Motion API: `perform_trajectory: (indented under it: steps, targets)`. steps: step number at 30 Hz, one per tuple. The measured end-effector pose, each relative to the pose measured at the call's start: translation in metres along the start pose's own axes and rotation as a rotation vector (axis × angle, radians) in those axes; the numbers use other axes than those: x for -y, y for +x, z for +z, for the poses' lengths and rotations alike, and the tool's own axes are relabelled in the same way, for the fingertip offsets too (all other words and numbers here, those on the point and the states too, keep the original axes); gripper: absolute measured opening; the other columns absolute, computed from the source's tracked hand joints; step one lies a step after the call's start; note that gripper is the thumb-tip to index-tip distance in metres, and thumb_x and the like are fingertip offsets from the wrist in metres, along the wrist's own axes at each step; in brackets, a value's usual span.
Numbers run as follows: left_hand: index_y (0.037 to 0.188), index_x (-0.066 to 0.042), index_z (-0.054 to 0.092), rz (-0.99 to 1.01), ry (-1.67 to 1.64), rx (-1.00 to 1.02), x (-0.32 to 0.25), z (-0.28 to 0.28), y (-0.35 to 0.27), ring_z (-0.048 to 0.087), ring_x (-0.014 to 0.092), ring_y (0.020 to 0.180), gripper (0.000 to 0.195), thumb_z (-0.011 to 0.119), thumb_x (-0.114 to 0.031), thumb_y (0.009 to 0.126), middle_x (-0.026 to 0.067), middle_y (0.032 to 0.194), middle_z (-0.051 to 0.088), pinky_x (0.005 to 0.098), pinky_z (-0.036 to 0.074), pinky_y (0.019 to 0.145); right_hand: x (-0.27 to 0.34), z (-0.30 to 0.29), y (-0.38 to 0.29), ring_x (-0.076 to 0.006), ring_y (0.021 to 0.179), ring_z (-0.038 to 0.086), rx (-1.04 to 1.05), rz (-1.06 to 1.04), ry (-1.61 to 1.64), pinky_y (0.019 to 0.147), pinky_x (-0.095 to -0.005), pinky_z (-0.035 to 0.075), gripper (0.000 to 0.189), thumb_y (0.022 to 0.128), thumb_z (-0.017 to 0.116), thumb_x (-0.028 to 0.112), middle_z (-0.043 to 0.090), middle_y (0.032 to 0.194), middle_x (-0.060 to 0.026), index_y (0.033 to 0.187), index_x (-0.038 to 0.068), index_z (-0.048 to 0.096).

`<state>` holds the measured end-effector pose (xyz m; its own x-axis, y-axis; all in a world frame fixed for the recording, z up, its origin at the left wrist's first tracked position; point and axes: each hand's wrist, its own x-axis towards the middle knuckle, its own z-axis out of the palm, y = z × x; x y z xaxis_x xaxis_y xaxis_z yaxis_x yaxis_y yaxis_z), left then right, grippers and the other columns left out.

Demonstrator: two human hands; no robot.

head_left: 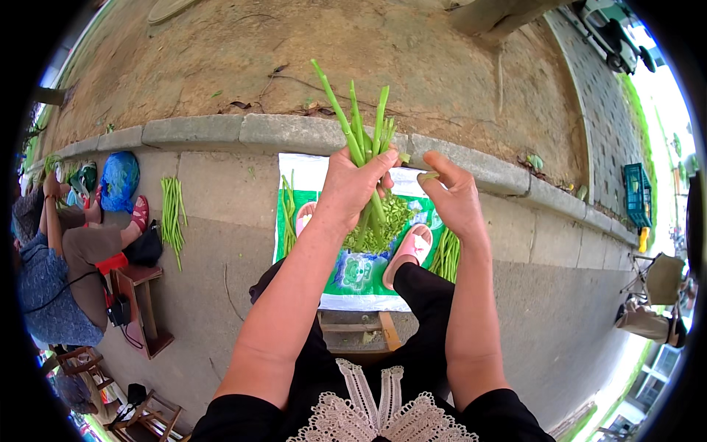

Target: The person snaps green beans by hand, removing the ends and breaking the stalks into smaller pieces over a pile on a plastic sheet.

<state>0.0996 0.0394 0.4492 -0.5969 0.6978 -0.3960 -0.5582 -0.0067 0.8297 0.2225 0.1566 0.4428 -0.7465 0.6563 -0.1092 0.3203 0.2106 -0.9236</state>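
My left hand [359, 182] is closed round a loose bunch of green vegetable stems [353, 119], which fan out above the fist and stick out below it. To its right, my right hand [454, 193] is raised apart from the bunch, with a small green piece [428, 175] pinched between thumb and finger. Beneath the hands, a pile of short cut green pieces [395, 218] lies on a white and green printed sheet [342, 303] between my pink slippers [414, 248]. Long stems lie on the sheet's left side [288, 212] and right side [446, 257].
A stone kerb [298, 130] runs behind the sheet, with bare soil beyond. Another bundle of long stems [173, 215] lies on the pavement at left, near a seated person [61, 282] and a blue plastic bag [119, 181]. A teal crate [637, 193] and a folding chair [663, 279] stand far right.
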Motion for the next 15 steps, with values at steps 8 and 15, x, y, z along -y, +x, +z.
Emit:
perform_trajectory:
  steps: [8,15]
  targets:
    - [0.084,-0.002,0.060,0.043,0.163,0.063,0.0060,0.0081,-0.0028,0.051,0.007,0.052,0.016,0.067,-0.015,0.078,0.0013,0.067,0.058,0.0216,0.040,0.044,0.0014,0.0100,-0.0025,-0.0194,0.094,0.057,0.089,-0.043,0.157,0.083,-0.0296,0.043,0.037,0.082,0.052,0.008,0.060,0.101,-0.0151,0.116,-0.006,0.048]
    - [0.083,-0.002,0.060,0.076,0.296,0.039,0.0068,0.0094,-0.0028,0.050,0.007,0.051,0.019,0.068,-0.017,0.076,0.0008,0.066,0.057,0.0215,0.040,0.043,0.0015,0.0101,-0.0060,-0.0205,0.085,0.060,0.038,-0.198,0.035,0.075,-0.0300,0.047,0.032,0.081,0.048,0.004,0.061,0.096,-0.0173,0.112,-0.006,0.050]
